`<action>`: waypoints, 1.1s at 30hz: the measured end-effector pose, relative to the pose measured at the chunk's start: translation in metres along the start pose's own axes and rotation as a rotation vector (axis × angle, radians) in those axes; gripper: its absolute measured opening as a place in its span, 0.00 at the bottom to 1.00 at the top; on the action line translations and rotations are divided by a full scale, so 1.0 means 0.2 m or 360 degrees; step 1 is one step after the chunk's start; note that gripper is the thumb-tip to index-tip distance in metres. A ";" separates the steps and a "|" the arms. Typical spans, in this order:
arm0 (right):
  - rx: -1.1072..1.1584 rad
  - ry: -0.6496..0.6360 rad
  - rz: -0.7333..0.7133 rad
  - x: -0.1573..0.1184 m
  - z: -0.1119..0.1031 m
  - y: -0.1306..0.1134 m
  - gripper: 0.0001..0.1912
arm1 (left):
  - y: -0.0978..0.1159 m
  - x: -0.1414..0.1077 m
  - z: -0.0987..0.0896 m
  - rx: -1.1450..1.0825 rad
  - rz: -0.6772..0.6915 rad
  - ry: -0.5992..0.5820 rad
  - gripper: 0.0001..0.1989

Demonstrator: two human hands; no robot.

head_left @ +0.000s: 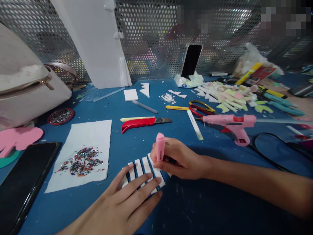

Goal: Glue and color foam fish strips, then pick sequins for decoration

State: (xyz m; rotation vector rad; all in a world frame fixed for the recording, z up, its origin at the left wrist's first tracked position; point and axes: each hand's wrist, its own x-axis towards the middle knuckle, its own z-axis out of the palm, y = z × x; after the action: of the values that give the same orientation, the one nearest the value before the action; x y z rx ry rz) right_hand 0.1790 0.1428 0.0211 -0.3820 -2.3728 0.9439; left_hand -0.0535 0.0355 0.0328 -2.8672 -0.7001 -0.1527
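My left hand (pixel 132 199) lies flat with its fingers spread over several white strips (pixel 139 168) set side by side on the blue table. In my right hand (pixel 183 160) a pink highlighter (pixel 160 147) stands nearly upright, gripped by the fingers and thumb. Its lower end is hidden by my fingers, at the right-hand strips. Just beyond the hands lies a red-handled craft knife (pixel 139 124) with its blade pointing right. A light-coloured marker (pixel 195 125) rests to the right of the blade.
A pink glue gun (pixel 234 124) with a black cable lies at right, near red-and-yellow scissors (pixel 200 107). Many foam offcuts (pixel 227 94) are heaped behind. Left are paper (pixel 97 137) with glitter, a dark phone (pixel 26 182) and a bag (pixel 26 85). Another phone (pixel 192 62) leans upright behind.
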 end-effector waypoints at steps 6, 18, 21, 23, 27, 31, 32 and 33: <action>-0.0079 -0.0044 0.0033 -0.01 0.01 0.01 0.16 | 0.00 0.00 0.00 0.0006 0.0018 -0.0015 0.21; 0.0155 0.0096 0.0010 0.01 0.00 0.00 0.12 | 0.01 -0.01 0.01 -0.0069 -0.0079 0.0015 0.19; 0.0237 0.0097 0.0016 0.01 0.00 0.00 0.12 | 0.03 -0.02 0.02 -0.0083 -0.0072 -0.0003 0.19; 0.0251 0.0090 0.0014 0.01 0.00 0.00 0.11 | 0.04 -0.02 0.03 -0.0093 -0.0140 0.0003 0.20; 0.0228 0.0091 -0.0005 0.01 0.00 0.00 0.10 | 0.06 -0.02 0.04 -0.0127 -0.0214 0.0037 0.20; 0.0162 0.0123 -0.0014 0.01 -0.01 0.00 0.10 | 0.05 -0.02 0.02 -0.0112 -0.0126 -0.0007 0.20; 0.0127 0.0138 -0.0022 0.01 -0.01 0.00 0.09 | 0.04 -0.02 0.02 -0.0102 -0.0110 -0.0024 0.20; 0.0091 0.0150 -0.0034 0.01 0.00 0.00 0.09 | 0.04 -0.02 0.01 -0.0089 -0.0111 -0.0034 0.20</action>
State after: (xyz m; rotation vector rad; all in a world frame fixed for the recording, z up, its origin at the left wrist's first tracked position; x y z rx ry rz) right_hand 0.1781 0.1439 0.0220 -0.3700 -2.2554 0.9605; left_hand -0.0527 0.0284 0.0290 -2.9028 -0.8129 -0.1539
